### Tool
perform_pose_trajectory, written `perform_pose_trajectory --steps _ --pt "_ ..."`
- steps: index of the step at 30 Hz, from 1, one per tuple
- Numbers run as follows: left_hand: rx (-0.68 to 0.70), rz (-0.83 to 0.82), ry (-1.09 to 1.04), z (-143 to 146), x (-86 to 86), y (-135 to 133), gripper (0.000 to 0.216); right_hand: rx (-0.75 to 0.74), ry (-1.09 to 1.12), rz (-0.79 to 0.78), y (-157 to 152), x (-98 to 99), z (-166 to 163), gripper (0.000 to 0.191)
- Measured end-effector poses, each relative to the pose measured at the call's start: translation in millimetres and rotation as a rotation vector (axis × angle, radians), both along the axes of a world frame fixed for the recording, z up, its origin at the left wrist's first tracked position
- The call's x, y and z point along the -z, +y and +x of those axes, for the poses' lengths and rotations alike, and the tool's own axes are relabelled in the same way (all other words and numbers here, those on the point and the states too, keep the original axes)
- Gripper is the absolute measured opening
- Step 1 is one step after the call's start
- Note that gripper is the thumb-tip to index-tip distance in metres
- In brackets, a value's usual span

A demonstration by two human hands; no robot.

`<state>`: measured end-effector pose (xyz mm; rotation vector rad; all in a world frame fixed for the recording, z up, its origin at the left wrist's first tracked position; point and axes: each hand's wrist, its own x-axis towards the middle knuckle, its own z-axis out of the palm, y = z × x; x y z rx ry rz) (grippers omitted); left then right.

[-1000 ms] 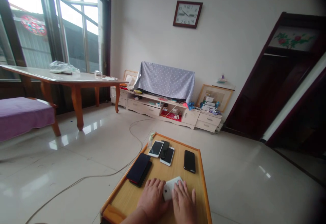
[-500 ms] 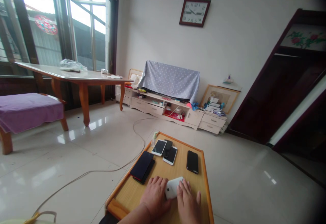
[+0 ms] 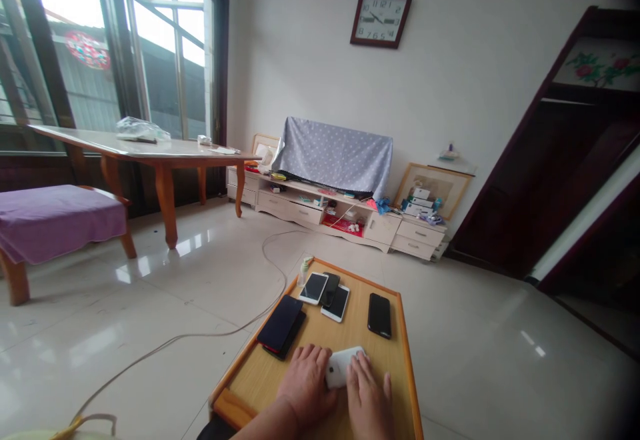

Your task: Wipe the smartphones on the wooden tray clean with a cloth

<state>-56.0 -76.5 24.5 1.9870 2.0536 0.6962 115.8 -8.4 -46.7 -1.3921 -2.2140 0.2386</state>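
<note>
A white phone (image 3: 341,364) lies face down on a small wooden table (image 3: 385,360). My left hand (image 3: 306,383) rests at its left side with the thumb against the phone. My right hand (image 3: 369,397) lies flat over its right end, fingers stretched out. Both hands press on the phone without wrapping round it. Further back on the table lie a stack of two dark phones (image 3: 280,325), a cluster of three phones (image 3: 327,293) and a single black phone (image 3: 379,315).
A small bottle (image 3: 303,271) stands at the table's far left corner. A white cable (image 3: 215,330) runs across the tiled floor. A long wooden table (image 3: 150,153) and a purple-covered bench (image 3: 55,220) stand at left; a low TV cabinet (image 3: 340,217) lines the far wall.
The view has shifted slightly; my hands stay on the white phone, with little visible movement.
</note>
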Motion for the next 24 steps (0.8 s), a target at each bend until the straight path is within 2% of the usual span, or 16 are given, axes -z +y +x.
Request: perform_pose_trajectory --steps 2,4,8,10,17,19,21,24 --pt "-0.001 0.000 0.003 0.4 -0.2 0.1 0.042 0.040 -0.007 0.013 4.2 -0.6 3.3 0.054" --pt "-0.003 -0.007 0.011 0.4 0.5 0.8 0.038 0.015 -0.029 0.015 -2.1 -1.2 -1.4 0.054" --pt "0.008 -0.026 0.032 0.1 2.2 2.2 0.033 -0.171 -0.071 -0.029 -27.3 -4.2 -18.9 0.049" --pt "0.009 -0.033 0.040 0.4 2.0 2.3 0.032 -0.207 -0.075 -0.052 -32.0 -7.2 -21.5 0.048" --pt "-0.018 -0.002 0.023 3.1 2.1 2.4 0.036 0.045 -0.150 -0.067 -2.6 -16.8 -2.7 0.055" --pt "-0.019 0.010 0.020 2.9 3.9 3.0 0.036 0.069 -0.185 -0.081 -2.8 -19.6 -4.9 0.056" --pt "-0.015 0.008 0.021 2.1 6.0 3.6 0.032 0.027 -0.205 -0.105 -11.9 -22.1 -13.0 0.056" --pt "-0.003 -0.016 0.022 0.5 8.1 3.9 0.031 -0.129 -0.198 -0.144 -30.7 -23.6 -26.6 0.055"
